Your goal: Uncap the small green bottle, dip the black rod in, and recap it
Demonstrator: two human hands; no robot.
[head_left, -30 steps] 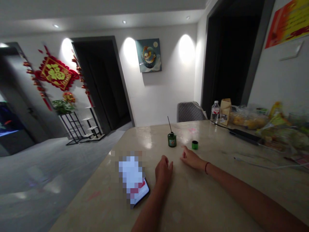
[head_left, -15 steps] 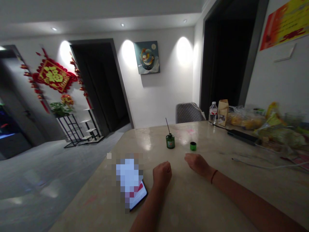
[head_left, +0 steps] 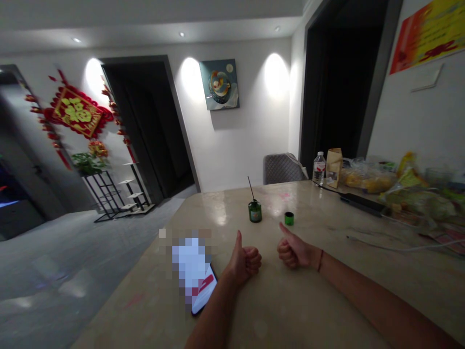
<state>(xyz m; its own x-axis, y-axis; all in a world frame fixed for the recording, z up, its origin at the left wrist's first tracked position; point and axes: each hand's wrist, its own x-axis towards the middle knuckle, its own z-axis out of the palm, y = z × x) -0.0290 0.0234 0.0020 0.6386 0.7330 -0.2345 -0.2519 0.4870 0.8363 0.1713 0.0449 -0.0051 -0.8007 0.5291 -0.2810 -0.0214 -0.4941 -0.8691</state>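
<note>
Both hands make a thumbs-up over the table. My left hand [head_left: 244, 260] has its fingers curled into the palm and its thumb pointing up, with nothing in it; a lit phone [head_left: 203, 295], partly blurred out, lies to its left. My right hand [head_left: 293, 248] mirrors it, fist closed and empty, thumb tilted up and left. Just beyond that thumb stands a small green cap [head_left: 289, 219], its dark opening upward. A small dark green bottle [head_left: 255, 213] with a thin dark stick rising from its neck stands upright beyond the gap between my hands.
The pale stone-look table [head_left: 290, 310] carries a white cable [head_left: 385, 246], a black power strip [head_left: 363, 204], a water bottle [head_left: 319, 168], a paper bag [head_left: 333, 167] and plastic bags of food [head_left: 374, 179] at the right. Behind its far edge is a grey chair [head_left: 281, 168].
Both fists have turned and raised their thumbs. The bottle, cap and phone keep their places on the table; the whole view has shifted slightly.
</note>
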